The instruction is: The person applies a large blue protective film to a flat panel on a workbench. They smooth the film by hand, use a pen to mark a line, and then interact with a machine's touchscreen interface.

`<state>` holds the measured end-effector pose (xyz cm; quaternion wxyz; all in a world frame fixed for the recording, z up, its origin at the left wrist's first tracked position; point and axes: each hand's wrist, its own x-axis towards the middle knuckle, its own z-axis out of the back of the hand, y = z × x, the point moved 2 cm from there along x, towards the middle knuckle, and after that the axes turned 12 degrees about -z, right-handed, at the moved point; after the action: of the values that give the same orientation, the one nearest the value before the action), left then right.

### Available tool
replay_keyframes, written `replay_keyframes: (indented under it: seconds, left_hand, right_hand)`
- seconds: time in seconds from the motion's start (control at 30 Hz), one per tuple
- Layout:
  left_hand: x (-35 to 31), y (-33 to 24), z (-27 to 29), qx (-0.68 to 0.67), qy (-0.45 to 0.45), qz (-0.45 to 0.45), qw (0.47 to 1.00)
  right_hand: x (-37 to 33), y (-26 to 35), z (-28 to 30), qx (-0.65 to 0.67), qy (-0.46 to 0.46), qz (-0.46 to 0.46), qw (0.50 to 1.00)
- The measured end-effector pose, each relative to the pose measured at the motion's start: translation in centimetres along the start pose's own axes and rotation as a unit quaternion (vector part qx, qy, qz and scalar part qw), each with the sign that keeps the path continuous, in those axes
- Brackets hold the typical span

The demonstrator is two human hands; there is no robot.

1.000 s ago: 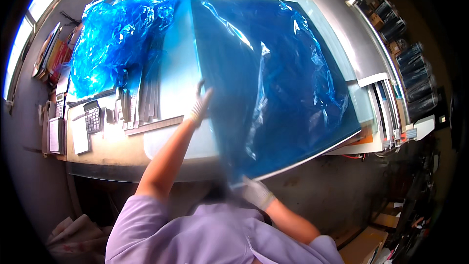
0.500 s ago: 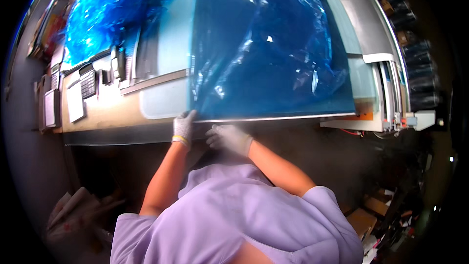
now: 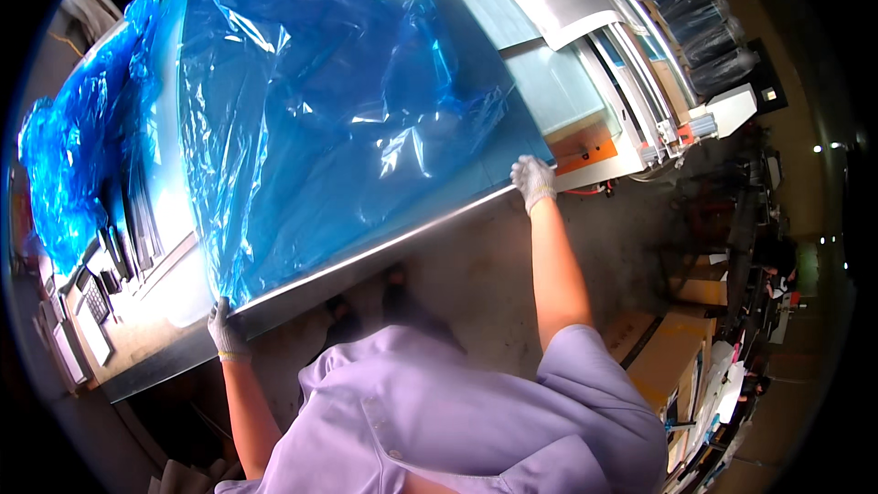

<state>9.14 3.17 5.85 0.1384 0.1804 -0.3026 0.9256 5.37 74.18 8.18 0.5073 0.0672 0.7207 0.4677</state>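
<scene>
A wide sheet of clear blue plastic film (image 3: 329, 128) lies over a flat panel on the workbench, shiny with wrinkles. My left hand (image 3: 226, 331), in a pale knit glove, is closed on the film's near left corner, where creases run down to the fingers. At the near right corner, my gloved right hand (image 3: 533, 181) has its fingers curled at the edge and closed on the film. Its exact hold there is partly hidden. Between the two hands runs the panel's bright straight near edge (image 3: 384, 240).
Crumpled blue film (image 3: 69, 174) is heaped at the left, near a calculator (image 3: 95, 300) and paper notes. A machine with metal rails (image 3: 631, 101) stands right of the panel. Cardboard boxes (image 3: 663, 348) are on my right. Part of another person shows at the top left.
My right hand has moved from beside the middle of the near edge out to the right corner. My left hand remains at the left corner. The view has turned and shifted right.
</scene>
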Motion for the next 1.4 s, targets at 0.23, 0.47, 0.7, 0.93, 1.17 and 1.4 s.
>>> replay_keyframes:
  seconds: [0.23,0.47,0.7,0.93,1.17,1.4]
  left_hand:
    - [-1.2,1.2,-0.3,0.014,0.011,0.086,0.996]
    - [-0.7,-0.8,-1.1,-0.284,-0.162,0.410,0.851]
    - [0.1,-1.8,-1.1,-0.359,-0.203,0.483,0.772]
    - [1.3,-3.0,-0.8,-0.389,-0.201,0.458,0.774]
    - [0.1,-0.9,-0.4,-0.259,-0.131,0.477,0.829]
    - [4.6,-6.0,1.2,0.247,-0.026,0.283,0.926]
  right_hand:
    - [12.6,9.1,-6.6,-0.382,-0.117,0.344,0.850]
    - [12.9,10.0,-10.9,-0.320,0.100,0.229,0.914]
    - [9.6,8.9,-0.9,-0.206,-0.025,0.357,0.911]
    - [9.3,4.3,3.2,-0.292,-0.110,0.377,0.872]
    - [7.9,3.9,3.1,-0.371,-0.162,0.312,0.859]
    - [0.9,4.1,0.0,-0.508,-0.285,0.485,0.653]
